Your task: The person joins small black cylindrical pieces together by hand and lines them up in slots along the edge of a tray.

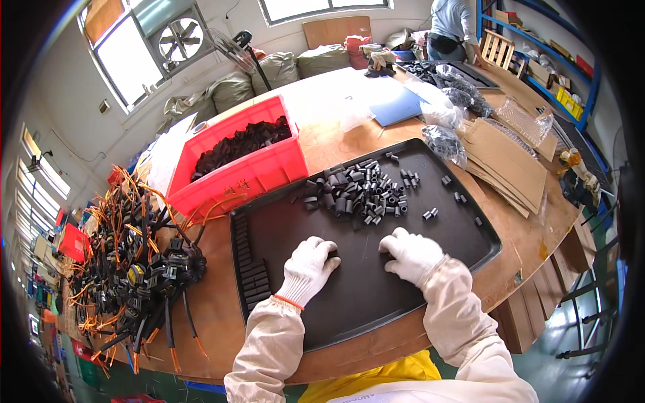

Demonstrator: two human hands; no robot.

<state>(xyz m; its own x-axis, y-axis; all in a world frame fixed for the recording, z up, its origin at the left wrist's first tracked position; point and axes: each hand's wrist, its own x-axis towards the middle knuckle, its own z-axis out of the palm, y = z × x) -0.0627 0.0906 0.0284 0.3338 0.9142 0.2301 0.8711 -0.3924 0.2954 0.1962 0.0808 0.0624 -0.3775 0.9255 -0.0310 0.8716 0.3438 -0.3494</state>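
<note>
Both hands wear white knit gloves and hover low over a large black tray [363, 295]. My left hand [309, 267] is left of the tray's middle, its fingers curled and the thumb close to the index finger. Opposite it, my right hand [411, 256] is curled the same way, fingertips pointing left. Whatever either hand may hold does not show against the dark tray. Beyond them lies a loose heap of short black tubes [363, 191], with a few strays to the right. Along the tray's left edge, black blocks [252, 279] stand in a neat column.
A red bin [245, 174] of black parts stands behind the tray's left side. Left of the tray is a tangled pile of black and orange cable assemblies [138, 272]. Flat cardboard [504, 161] and bagged parts [443, 144] lie at the right. Another person [451, 30] stands far back.
</note>
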